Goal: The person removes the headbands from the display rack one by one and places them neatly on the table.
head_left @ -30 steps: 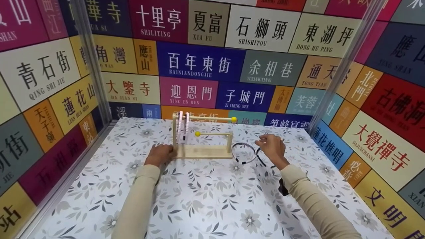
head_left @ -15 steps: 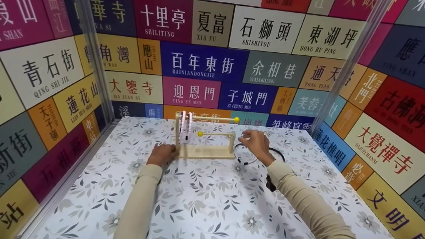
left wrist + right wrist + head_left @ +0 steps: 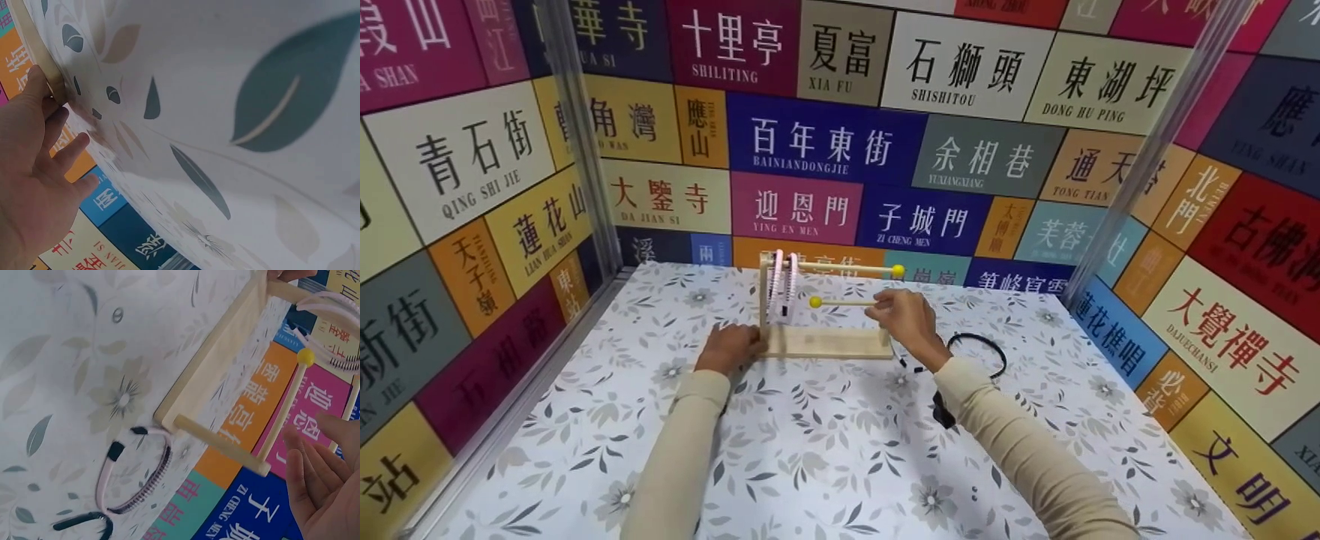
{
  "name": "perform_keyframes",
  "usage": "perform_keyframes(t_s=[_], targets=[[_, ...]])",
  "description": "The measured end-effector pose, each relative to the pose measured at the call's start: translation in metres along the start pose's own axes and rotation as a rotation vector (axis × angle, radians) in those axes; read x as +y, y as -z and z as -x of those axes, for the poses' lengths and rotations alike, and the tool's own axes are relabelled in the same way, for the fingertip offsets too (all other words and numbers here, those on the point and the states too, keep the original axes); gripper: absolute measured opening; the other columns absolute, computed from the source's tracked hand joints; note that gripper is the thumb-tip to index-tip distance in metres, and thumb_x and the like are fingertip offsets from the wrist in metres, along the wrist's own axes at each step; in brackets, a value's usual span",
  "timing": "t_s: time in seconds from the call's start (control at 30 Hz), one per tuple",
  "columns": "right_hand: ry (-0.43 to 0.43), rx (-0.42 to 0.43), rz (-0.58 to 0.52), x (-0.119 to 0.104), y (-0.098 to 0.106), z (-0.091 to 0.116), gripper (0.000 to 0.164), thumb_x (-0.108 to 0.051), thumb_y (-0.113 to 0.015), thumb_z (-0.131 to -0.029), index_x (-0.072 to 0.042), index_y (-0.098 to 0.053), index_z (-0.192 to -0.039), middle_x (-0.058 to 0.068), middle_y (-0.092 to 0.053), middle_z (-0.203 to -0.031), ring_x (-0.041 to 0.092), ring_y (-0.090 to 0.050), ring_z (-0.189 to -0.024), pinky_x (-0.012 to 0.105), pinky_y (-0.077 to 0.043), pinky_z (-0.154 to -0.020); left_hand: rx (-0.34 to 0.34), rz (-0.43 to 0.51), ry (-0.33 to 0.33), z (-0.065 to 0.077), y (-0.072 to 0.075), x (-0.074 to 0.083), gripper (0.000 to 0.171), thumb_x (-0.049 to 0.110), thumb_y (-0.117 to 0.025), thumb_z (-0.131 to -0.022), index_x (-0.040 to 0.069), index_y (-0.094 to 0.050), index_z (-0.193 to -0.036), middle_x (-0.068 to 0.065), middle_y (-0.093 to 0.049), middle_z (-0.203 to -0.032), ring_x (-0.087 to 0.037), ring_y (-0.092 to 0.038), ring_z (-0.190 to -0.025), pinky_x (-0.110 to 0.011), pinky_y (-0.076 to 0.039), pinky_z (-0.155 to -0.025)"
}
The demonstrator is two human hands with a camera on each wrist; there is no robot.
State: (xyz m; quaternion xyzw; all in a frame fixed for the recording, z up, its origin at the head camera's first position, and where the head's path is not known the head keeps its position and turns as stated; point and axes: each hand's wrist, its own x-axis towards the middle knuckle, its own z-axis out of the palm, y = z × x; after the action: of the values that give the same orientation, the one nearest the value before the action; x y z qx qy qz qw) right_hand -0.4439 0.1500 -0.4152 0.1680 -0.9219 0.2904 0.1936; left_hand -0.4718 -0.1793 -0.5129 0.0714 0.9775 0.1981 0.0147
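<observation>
A wooden stand [image 3: 825, 343] has a tall post at its left end and a short post [image 3: 225, 445] at its right. Two pale pink toothed headbands [image 3: 791, 289] hang on the upper rod [image 3: 847, 268]. The lower rod [image 3: 284, 410], tipped with a yellow ball [image 3: 816, 302], carries nothing. My left hand [image 3: 727, 349] pinches the base's left end between thumb and finger. Beside the short post is my right hand [image 3: 911, 322], overlapping the lower rod's right end in the head view. In the right wrist view its fingers [image 3: 295, 481] are loosely bent, with nothing in them.
Right of the stand lie a pink toothed headband [image 3: 104, 481] and a black headband [image 3: 1003, 358], both on the floral tabletop [image 3: 810, 450]. Panels printed with characters [image 3: 817, 135] enclose the table at the back and sides.
My right hand has moved left from over the loose headbands to the stand's short post. My left hand stays at the base, and the hanging headbands keep their place.
</observation>
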Motion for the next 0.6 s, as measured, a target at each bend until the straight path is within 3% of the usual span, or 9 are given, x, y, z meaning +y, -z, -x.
perform_keyframes(t_s=[0.2, 0.6], targets=[[-0.002, -0.057, -0.04, -0.018, -0.015, -0.001, 0.037, -0.031, -0.08, -0.093, -0.01, -0.076, -0.122, 0.007, -0.079, -0.106, 0.014, -0.076, -0.072, 0.036, -0.059, -0.057, -0.013, 0.016, 0.013, 0.001, -0.001, 0.0, 0.026, 0.029, -0.064, -0.104, 0.011, -0.074, -0.119, -0.007, -0.075, -0.104, -0.033, -0.067, -0.113, -0.064, -0.021, -0.122], [0.099, -0.04, -0.047, -0.048, -0.041, -0.009, 0.036, -0.031, -0.082, -0.091, -0.008, -0.078, -0.119, 0.007, -0.08, -0.101, 0.013, -0.075, -0.067, 0.032, -0.055, -0.053, 0.013, 0.047, -0.011, 0.001, -0.002, -0.001, 0.024, 0.032, -0.063, -0.105, 0.012, -0.075, -0.111, -0.004, -0.073, -0.091, -0.031, -0.068, -0.101, -0.06, -0.033, -0.117]])
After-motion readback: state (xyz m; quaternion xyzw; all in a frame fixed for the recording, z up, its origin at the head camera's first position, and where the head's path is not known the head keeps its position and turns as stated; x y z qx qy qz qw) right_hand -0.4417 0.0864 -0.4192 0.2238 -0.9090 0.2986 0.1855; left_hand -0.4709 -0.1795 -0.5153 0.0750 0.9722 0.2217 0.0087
